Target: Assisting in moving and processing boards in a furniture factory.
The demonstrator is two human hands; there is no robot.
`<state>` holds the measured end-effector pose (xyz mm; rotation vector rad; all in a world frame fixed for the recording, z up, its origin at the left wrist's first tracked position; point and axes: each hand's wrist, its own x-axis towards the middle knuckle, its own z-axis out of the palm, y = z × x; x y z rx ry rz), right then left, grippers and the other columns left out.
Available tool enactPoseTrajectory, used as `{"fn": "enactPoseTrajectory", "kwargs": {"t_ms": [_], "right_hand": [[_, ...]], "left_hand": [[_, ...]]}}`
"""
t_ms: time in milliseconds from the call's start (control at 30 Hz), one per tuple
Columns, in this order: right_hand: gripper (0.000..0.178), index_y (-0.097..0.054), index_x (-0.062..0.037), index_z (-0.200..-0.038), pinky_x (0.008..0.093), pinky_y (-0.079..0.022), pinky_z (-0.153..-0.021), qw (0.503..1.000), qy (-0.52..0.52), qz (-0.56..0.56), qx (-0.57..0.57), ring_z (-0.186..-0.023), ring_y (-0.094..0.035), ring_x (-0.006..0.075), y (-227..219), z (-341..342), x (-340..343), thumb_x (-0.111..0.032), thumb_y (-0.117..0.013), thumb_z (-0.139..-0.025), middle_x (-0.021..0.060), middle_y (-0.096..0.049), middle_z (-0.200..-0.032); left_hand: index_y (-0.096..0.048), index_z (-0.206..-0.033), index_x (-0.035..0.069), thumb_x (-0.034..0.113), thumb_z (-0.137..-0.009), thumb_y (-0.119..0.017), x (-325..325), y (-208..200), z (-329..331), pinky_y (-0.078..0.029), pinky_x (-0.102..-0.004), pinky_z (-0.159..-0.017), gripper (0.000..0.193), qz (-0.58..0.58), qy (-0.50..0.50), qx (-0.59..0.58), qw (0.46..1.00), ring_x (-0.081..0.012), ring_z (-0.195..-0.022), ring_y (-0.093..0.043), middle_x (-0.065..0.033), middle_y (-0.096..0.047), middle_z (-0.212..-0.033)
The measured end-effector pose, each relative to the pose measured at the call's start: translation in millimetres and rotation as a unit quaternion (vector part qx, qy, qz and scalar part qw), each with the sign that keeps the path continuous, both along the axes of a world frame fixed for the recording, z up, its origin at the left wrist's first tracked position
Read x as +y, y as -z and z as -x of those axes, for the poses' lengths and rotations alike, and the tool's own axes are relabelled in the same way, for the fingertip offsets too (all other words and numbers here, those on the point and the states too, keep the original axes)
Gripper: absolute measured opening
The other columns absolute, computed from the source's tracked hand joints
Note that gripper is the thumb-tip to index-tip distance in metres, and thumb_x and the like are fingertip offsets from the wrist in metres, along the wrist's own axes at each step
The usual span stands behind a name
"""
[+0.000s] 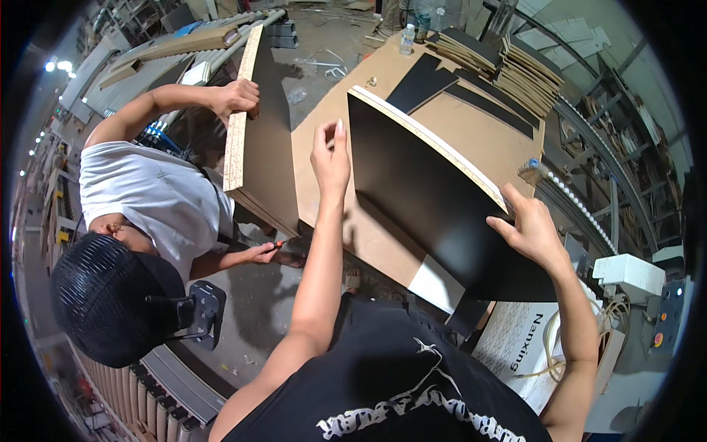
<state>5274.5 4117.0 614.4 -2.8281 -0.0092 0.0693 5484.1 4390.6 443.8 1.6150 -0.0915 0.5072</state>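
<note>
A black board (pixel 434 199) with a pale, raw-looking top edge stands on its edge in front of me, slanting from far left to near right. My right hand (pixel 534 228) grips its upper edge near the right end, the thumb on the black face and the fingers over the edge. My left hand (pixel 331 162) is raised just left of the board's far corner, apart from it. Its fingers are bent with a gap between thumb and forefinger, and I see nothing held there. Beneath the board lies a brown worktable top (pixel 324 118).
At left, a co-worker in a white shirt (pixel 158 184) steadies upright dark boards (pixel 265 132) and holds an orange-and-black hand tool (pixel 278 244). On the table are black strips (pixel 493 107), stacked boards (pixel 526 74) and a bottle (pixel 407 40). A machine with buttons (pixel 666 317) stands right.
</note>
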Motion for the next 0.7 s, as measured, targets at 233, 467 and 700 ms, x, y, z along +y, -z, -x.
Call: {"fn": "enactPoseTrajectory", "kwargs": {"t_ms": [233,467,700], "right_hand": [[0.036,-0.048,-0.0019,-0.096,0.0511,-0.046,-0.065,1.000,0.016,-0.011,0.001,-0.074,-0.062,0.0472,3,3,-5,-0.019,-0.076,-0.081,0.0237,-0.061,-0.070],[0.045,-0.058,-0.0032,-0.111,0.0498,-0.048,-0.064,0.996,-0.037,0.035,-0.068,-0.072,-0.063,0.0415,29,0,-31,-0.036,-0.074,-0.085,0.0199,-0.064,-0.077],[0.034,-0.062,-0.0033,-0.104,0.0518,-0.053,-0.073,0.996,-0.035,-0.011,-0.083,-0.083,-0.068,0.0416,28,2,-30,-0.023,-0.074,-0.079,0.0199,-0.069,-0.081]], "left_hand": [[-0.068,-0.101,-0.001,0.026,-0.098,-0.066,-27,-34,-61,-0.048,-0.0266,-0.079,0.027,0.185,0.080,0.002,0.980,-0.0099,-0.084,-0.060,-0.0032,-0.068,-0.092],[-0.075,-0.102,0.006,0.018,-0.095,-0.066,-23,-46,-72,-0.050,-0.0290,-0.075,0.016,-0.020,0.116,-0.007,0.993,-0.0136,-0.081,-0.062,-0.0037,-0.071,-0.094],[-0.071,-0.100,0.001,0.016,-0.094,-0.069,1,-11,-128,-0.054,-0.0284,-0.073,0.017,0.116,0.173,0.050,0.977,-0.0149,-0.083,-0.067,-0.0054,-0.070,-0.095]]}}
